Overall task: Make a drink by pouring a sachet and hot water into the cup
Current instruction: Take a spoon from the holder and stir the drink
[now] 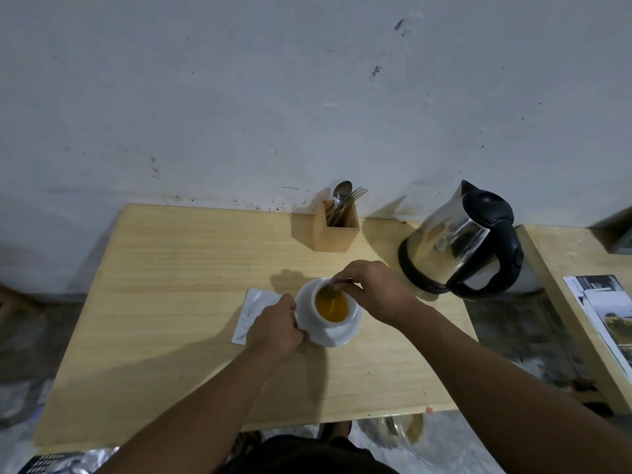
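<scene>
The white cup (331,304) stands on its saucer (337,336) on the wooden table (171,285), in front of the cutlery box (337,227) and holding an orange-yellow drink, so sachet and water both look to be in. A spoon (333,289) dips into it, its handle slanting up and away to the cup's far rim, pinched there by the right hand (372,289) directly above the cup, which makes stirring the likely step. The left hand (275,328) is curled around the cup's left side, over the emptied sachet (254,309), while the kettle (461,241) stands well right of the cup.
</scene>
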